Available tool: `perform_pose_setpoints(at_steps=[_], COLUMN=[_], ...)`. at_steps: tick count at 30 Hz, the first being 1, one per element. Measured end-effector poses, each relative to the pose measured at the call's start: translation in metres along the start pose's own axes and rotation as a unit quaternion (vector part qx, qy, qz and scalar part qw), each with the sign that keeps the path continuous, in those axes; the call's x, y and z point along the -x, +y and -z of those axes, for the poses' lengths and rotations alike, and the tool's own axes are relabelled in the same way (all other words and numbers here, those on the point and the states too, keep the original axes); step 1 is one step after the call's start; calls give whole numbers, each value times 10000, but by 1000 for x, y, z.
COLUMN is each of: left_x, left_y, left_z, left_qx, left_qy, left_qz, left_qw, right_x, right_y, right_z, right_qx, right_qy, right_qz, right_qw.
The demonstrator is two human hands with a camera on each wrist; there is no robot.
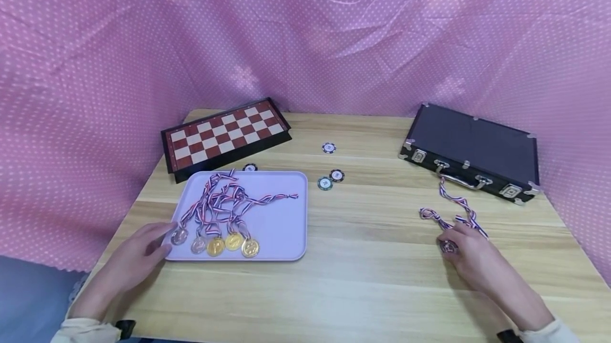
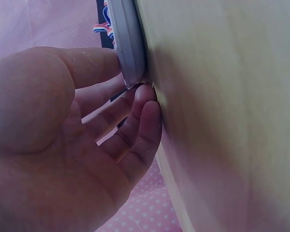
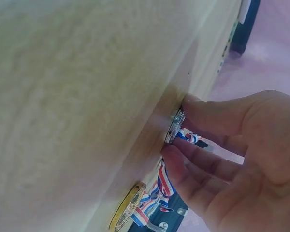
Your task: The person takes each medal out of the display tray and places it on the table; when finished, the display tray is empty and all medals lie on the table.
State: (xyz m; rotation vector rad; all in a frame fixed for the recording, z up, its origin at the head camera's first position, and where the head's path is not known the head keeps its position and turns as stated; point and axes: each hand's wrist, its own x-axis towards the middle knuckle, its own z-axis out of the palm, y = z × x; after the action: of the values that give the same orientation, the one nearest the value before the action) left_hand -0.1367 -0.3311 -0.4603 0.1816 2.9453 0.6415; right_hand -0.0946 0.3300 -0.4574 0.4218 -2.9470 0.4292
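Pink cloth (image 1: 305,41) hangs behind a wooden table (image 1: 334,290). Toward its right edge, nearer than the case (image 1: 472,144), the right hand (image 1: 470,255) pinches a medal (image 3: 175,126) by its rim; a gold-rimmed disc (image 3: 128,207) lies just beside. Probably light, hard and slightly slippery, the medal suits a rim hold; its limp ribbon (image 1: 460,201) could snag. Toward the left edge, the left hand (image 1: 138,255) grips the tray (image 1: 281,226) at its near left corner; the tray looks light, stiff, best held by the rim. Five medals (image 1: 216,246) line its near edge.
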Motion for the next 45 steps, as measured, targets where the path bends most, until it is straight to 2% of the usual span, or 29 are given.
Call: perform_pose_setpoints(at_steps=[5,8,11,15,18,21,25,29,33,39,45], left_x=[0,-2,-5,-9,-12,-13,-14,-13,-11,-4,1], left_y=[-1,-1,1,3,4,4,5,5,5,2,-1], left_z=[1,2,2,1,-1,-3,-5,-4,0,5,8], left_qx=[-28,-50,-32,69,122,160,209,277,290,250,222], left_qy=[-12,-18,-7,-64,-108,-107,-152,-216,-222,-224,-245], left_qz=[70,86,56,73,76,32,39,131,187,299,465], left_qw=[10000,9999,10000,9999,9998,9998,9997,9993,9992,9990,9984], right_x=[-1,-10,-30,-66,-96,-123,-146,-152,-151,-153,-156], right_y=[-5,-17,-41,-93,-140,-186,-239,-276,-295,-308,-315], right_z=[6,17,27,27,15,-6,-39,-65,-79,-85,-89], right_qx=[17,50,-149,-722,-1171,-1422,-1122,-789,-698,-578,-54], right_qy=[24,3,-62,-479,-914,-1343,-1864,-2083,-2089,-2097,-1840], right_qz=[-36,-136,-143,-44,210,610,1200,1675,1809,1915,2090], right_qw=[10000,9999,9998,9962,9887,9788,9686,9604,9585,9571,9604])
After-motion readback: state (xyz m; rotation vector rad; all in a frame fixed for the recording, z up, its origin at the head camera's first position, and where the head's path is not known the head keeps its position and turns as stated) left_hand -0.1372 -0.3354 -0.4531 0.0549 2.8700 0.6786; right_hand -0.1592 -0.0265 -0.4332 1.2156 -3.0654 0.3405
